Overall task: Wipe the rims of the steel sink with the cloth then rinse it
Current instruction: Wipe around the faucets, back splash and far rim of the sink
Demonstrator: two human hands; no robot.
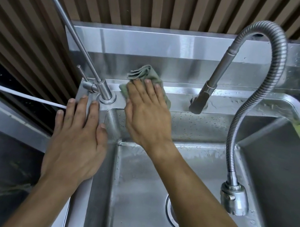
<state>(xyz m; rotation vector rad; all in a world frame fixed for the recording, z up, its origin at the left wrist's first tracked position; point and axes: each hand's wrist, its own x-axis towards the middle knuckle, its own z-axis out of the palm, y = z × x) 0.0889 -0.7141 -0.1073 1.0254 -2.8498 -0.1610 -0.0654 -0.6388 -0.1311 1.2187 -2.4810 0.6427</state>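
The steel sink (230, 106) fills the view, its back rim running between two taps. A folded grey-green cloth (145, 73) lies on that back rim against the splashback. My right hand (145, 110) presses flat on the cloth with straight fingers. My left hand (76, 141) rests flat on the sink's left rim corner, fingers spread, just beside the base of the thin tap (107, 95). The basin below is wet with drops.
A flexible hose tap (204, 94) stands on the back rim right of the cloth, and its coiled hose ends in a spray head (234, 197) hanging over the basin. The drain (169, 209) shows beneath my right forearm. A white cord (21, 95) runs left. Slatted wall behind.
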